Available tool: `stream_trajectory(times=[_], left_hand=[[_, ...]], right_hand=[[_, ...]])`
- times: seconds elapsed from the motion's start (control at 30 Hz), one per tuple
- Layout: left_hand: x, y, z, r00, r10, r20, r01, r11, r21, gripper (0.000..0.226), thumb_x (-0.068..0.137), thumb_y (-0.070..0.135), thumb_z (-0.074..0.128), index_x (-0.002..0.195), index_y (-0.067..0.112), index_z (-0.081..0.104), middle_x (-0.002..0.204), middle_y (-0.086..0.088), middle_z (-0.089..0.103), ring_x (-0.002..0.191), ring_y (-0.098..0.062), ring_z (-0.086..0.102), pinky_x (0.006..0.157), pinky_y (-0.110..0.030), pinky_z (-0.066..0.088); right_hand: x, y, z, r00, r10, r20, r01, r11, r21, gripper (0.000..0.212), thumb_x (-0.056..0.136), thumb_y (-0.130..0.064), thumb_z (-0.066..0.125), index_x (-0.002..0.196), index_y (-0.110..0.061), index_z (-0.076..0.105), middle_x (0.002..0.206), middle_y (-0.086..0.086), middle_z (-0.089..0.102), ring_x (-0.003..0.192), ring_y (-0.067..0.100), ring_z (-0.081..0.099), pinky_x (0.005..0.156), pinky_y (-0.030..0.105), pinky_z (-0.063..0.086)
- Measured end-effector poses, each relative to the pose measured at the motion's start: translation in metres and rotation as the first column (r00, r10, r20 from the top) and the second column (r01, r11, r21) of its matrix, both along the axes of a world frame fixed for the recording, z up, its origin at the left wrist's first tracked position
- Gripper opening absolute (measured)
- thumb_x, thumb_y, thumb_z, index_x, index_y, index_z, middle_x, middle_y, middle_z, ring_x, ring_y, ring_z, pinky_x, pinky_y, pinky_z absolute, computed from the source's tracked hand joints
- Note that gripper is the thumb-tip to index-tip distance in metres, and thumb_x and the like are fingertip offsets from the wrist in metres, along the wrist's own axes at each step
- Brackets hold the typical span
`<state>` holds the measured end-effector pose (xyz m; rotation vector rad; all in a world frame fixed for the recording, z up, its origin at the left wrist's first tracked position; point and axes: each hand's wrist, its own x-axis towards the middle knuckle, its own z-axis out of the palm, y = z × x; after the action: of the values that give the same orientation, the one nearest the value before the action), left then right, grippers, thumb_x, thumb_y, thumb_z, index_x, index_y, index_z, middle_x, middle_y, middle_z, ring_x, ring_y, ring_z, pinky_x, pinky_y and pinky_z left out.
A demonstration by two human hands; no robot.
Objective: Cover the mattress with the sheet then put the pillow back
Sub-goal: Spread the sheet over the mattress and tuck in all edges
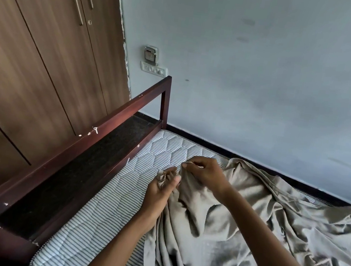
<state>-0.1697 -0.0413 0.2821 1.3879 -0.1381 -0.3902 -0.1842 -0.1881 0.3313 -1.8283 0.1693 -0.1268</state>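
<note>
You are only starting: the mattress [117,183] is lying mostly bare, striped and quilted, against the bed frame [91,143] on the left, and the sheet [246,230] is sitting crumpled over its right half, not yet spread or tucked. No pillow is showing, so that step is waiting. Your left hand [159,193] is closing on a bunched corner of the sheet near the mattress's far left end. Just to its right, your right hand [205,173] is pinching the sheet's edge between thumb and fingertips, both hands almost touching.
</note>
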Motion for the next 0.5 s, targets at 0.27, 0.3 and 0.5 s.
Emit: stream_trajectory(times=[0.27, 0.3, 0.5], left_hand=[[0.013, 0.024, -0.001, 0.979, 0.165, 0.116, -0.176, 0.980, 0.093, 0.018, 0.080, -0.001, 0.069, 0.073, 0.010, 0.057, 0.069, -0.002, 0.060, 0.063, -0.001, 0.059, 0.061, -0.011, 0.047], [0.017, 0.030, -0.005, 0.966, 0.225, 0.129, -0.239, 0.965, 0.104, 0.018, 0.081, 0.000, 0.068, 0.074, 0.011, 0.056, 0.070, -0.001, 0.058, 0.063, -0.001, 0.058, 0.060, -0.009, 0.045], [0.046, 0.078, -0.023, 0.884, 0.460, 0.085, -0.468, 0.870, 0.154, 0.013, 0.090, 0.007, 0.059, 0.101, 0.001, 0.064, 0.085, -0.001, 0.062, 0.084, -0.016, 0.059, 0.061, -0.005, 0.045]], right_hand=[[-0.006, -0.041, 0.012, 0.719, 0.383, -0.580, -0.673, 0.593, -0.443, 0.030, 0.078, -0.026, 0.076, 0.062, -0.021, 0.050, 0.056, -0.010, 0.052, 0.056, 0.000, 0.045, 0.059, 0.020, 0.037], [-0.006, -0.050, 0.014, 0.690, 0.305, -0.657, -0.700, 0.512, -0.498, 0.022, 0.078, -0.033, 0.076, 0.072, -0.024, 0.057, 0.069, -0.005, 0.059, 0.068, 0.005, 0.051, 0.070, 0.026, 0.042], [-0.022, -0.117, 0.039, 0.761, -0.037, -0.648, -0.559, 0.469, -0.684, 0.032, 0.092, -0.036, 0.057, 0.072, -0.012, 0.061, 0.072, 0.003, 0.053, 0.077, 0.014, 0.048, 0.069, 0.021, 0.035]])
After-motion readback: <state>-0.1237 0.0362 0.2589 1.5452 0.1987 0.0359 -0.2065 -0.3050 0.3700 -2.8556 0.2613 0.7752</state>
